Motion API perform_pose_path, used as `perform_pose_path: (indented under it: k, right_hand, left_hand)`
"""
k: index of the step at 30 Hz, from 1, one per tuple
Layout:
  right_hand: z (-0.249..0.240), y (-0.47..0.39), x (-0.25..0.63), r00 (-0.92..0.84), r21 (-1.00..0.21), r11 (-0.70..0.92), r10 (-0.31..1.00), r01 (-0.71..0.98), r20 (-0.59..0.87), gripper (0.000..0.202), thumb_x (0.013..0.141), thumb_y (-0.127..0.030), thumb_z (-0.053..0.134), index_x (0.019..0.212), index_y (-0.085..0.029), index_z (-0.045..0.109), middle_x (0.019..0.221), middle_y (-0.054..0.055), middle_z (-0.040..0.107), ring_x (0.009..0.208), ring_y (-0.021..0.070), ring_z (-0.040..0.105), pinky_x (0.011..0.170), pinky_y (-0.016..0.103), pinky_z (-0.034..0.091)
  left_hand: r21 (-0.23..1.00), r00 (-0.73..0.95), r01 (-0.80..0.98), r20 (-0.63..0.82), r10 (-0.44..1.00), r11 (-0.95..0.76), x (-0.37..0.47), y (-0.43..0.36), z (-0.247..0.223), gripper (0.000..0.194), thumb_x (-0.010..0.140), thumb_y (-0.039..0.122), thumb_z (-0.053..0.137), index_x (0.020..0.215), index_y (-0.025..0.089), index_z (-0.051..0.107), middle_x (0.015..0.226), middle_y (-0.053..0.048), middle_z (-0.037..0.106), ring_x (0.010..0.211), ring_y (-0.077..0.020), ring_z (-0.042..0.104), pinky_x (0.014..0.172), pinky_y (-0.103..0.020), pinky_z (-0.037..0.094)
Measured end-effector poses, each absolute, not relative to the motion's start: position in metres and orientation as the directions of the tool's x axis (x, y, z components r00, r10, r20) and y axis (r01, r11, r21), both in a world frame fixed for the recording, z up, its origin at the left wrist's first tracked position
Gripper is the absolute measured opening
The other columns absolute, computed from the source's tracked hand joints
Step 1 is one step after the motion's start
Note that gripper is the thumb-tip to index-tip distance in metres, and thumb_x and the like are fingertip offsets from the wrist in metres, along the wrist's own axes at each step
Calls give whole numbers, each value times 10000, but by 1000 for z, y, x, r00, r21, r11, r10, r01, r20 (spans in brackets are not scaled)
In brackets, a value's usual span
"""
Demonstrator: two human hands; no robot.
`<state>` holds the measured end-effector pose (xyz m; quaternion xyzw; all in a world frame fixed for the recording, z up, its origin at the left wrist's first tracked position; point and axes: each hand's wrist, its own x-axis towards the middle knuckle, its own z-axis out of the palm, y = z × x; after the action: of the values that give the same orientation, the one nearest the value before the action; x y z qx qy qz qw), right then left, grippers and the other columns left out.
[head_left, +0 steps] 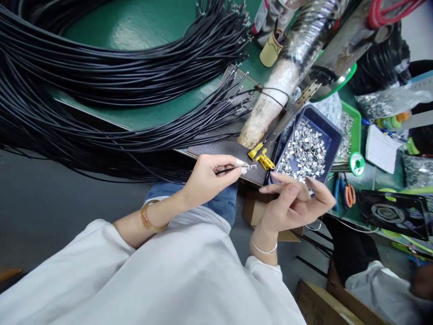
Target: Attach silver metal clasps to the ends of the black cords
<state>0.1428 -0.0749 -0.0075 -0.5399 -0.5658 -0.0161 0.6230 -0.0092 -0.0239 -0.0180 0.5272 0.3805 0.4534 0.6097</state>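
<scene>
Between the thumb and forefinger of my left hand (213,176) is the end of a black cable (222,171). A small silver metal connector (253,167) sticks out past the fingertips, at the tip of that cable. My right hand (296,201) is raised to the right of it, fingers spread and slightly blurred, with nothing seen in them. Just beyond the right hand stands a dark blue tray (333,131) of small silver metal connectors (306,146). A yellow clip-like piece (261,156) lies on the bench edge ahead of both hands.
Bundles of black cables (135,72) cover the left of the green bench (135,27). A wrapped duct (267,99) slants down ahead. Rightward are a green tray (355,126), a solder spool (356,164), orange-handled pliers (350,195) and a black fan (394,212). Another person (379,280) sits at lower right.
</scene>
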Motion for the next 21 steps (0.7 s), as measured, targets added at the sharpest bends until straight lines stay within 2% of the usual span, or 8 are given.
perform_pose_path:
  k: [2,5,7,11,14,21]
  right_hand:
    - [-12,-76,144,277,-614,368,652,698,706,204,942,-128,593,1108,-246,602,905,-25,770,683,137,757,589,263,627]
    - [-18,-75,145,154,-537,352,711,766,686,139,894,-123,680,974,-226,631,976,17,779,887,181,782,757,315,665]
    - [-21,-72,145,147,-549,356,725,756,673,121,890,-130,687,939,-223,629,1027,35,774,909,178,775,754,311,664]
    - [-25,-67,142,222,-647,357,737,674,638,114,886,-124,681,909,-217,621,1040,42,766,913,177,769,713,305,662]
    - [-26,-65,142,242,-686,361,749,632,617,107,887,-125,679,908,-212,619,1043,49,761,913,179,767,692,300,660]
    - [-21,-64,143,216,-661,374,743,650,633,134,870,-112,695,909,-223,630,1045,38,753,917,188,765,779,376,690]
  left_hand:
    - [975,329,-192,-41,943,109,-8,-20,-15,115,808,227,733,800,123,781,748,-37,755,665,-120,658,643,-206,533]
    - [962,334,-228,-71,940,153,-5,-14,-11,86,768,208,743,760,124,760,730,-26,740,679,-117,657,665,-206,542]
    - [958,323,-238,-76,943,158,-2,-11,-10,66,745,188,744,736,122,744,713,-19,727,661,-106,644,648,-195,532]
    - [961,297,-231,-78,952,151,2,-8,-8,57,730,167,738,716,117,718,653,-3,693,593,-83,609,577,-172,488]
    - [960,300,-227,-90,950,163,3,-6,-7,55,729,168,740,724,118,717,669,-9,712,599,-88,627,581,-176,502]
    - [964,292,-231,-62,954,133,2,-4,-6,26,726,152,751,729,134,733,703,-6,724,640,-91,652,628,-184,535]
